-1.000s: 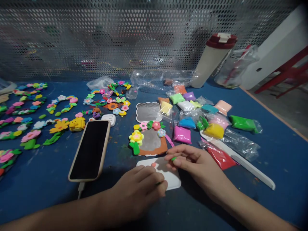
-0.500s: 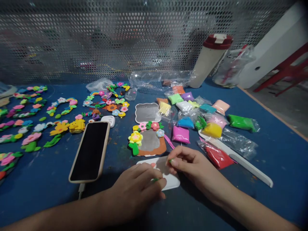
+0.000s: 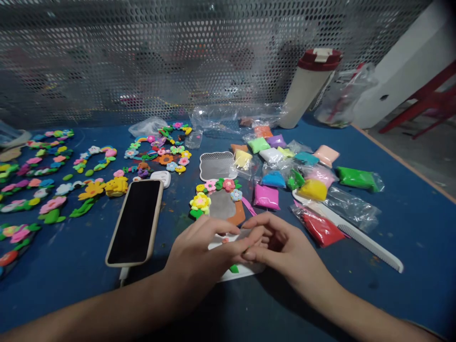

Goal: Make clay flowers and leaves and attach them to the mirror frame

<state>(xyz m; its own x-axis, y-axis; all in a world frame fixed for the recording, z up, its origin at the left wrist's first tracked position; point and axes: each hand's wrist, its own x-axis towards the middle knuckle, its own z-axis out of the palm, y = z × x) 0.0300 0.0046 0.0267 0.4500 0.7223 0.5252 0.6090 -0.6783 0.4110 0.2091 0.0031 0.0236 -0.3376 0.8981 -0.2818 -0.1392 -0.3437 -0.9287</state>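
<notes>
My left hand (image 3: pixel 204 254) and my right hand (image 3: pixel 288 249) meet at the fingertips above a white frame (image 3: pixel 245 272) on the table. The right fingers are closed around a small bit of green clay, which the fingers now almost wholly cover. The left fingers are bent in against them; whatever lies between is hidden. A green clay leaf (image 3: pixel 233 269) and a small orange-pink clay piece (image 3: pixel 225 241) show on the white frame. Just behind lies a mirror (image 3: pixel 223 204) edged with clay flowers and a brown border, partly covered by my left hand.
To the left are a phone (image 3: pixel 137 223) on a cable and several clay-decorated frames (image 3: pixel 52 206). A plain mirror (image 3: pixel 217 166), bagged clay packs (image 3: pixel 267 196) and a white comb (image 3: pixel 370 246) lie farther back and right. A tumbler (image 3: pixel 308 90) stands by the perforated metal panel (image 3: pixel 142 57).
My hands have come together, left hand moving up and right to the right fingertips. The green leaf on the white frame is now uncovered, while the bit of clay has become hidden.
</notes>
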